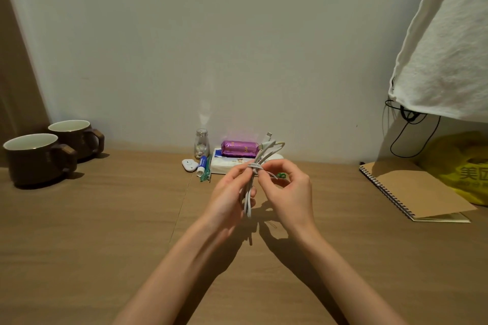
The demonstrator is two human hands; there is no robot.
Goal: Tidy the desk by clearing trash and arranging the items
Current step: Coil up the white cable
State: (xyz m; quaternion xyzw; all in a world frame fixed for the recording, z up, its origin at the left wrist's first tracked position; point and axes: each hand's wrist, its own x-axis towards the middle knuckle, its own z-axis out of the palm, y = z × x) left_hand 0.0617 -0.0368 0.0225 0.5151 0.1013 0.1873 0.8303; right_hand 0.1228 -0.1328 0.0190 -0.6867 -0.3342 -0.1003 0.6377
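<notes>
Above the worktop, a bundled white cable stands upright between both hands: left hand grips it, right hand pinches its wrapped band.

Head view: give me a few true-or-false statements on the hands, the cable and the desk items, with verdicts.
1. The left hand and the right hand both hold the folded white cable above the desk. True.
2. The brown mugs stand at the desk's right end. False: they stand at its left end.
3. The purple packet lies on the white tissue pack. True.
4. The glass bottle lies on its side. False: it stands upright by the wall.
</notes>
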